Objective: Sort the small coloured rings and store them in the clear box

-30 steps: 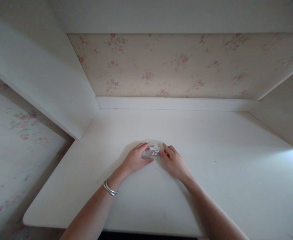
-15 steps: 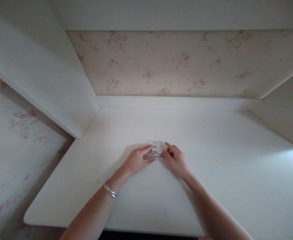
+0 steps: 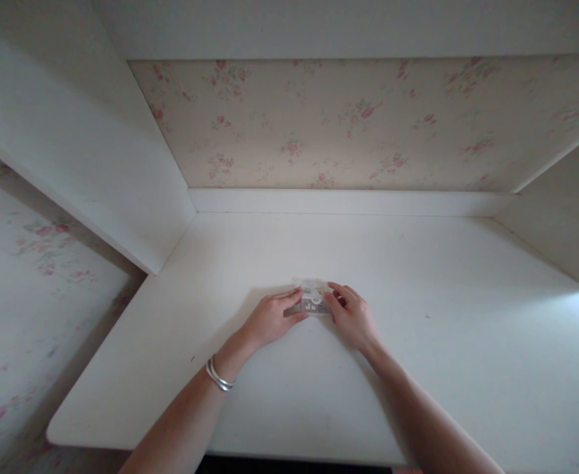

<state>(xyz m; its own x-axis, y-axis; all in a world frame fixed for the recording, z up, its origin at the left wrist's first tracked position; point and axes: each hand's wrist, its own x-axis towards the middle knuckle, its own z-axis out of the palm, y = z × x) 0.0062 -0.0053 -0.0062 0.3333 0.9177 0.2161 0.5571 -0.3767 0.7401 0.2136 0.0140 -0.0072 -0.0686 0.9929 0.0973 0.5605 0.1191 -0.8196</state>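
A small, flat, see-through plastic case (image 3: pixel 313 303) lies on the white desk in front of me, with a greyish lower part and white shapes on it; its exact kind is too small to make out. At its left end, my left hand (image 3: pixel 280 316) grips it with the fingers along the top and the thumb near the lower edge. My right hand (image 3: pixel 349 314) has its bent fingers and thumb at the right end. The fingertips of both hands cover the ends of the case.
The white desktop (image 3: pixel 432 368) runs back to a low ledge (image 3: pixel 348 201) below flowered wallpaper. White panels rise at left (image 3: pixel 145 217) and right (image 3: pixel 566 217), and a white board (image 3: pixel 348 29) spans the top. The desk's rounded front left corner shows at lower left.
My right thumb has shifted slightly up and to the right on the case, baring a little more of its surface. The left hand keeps its grip.
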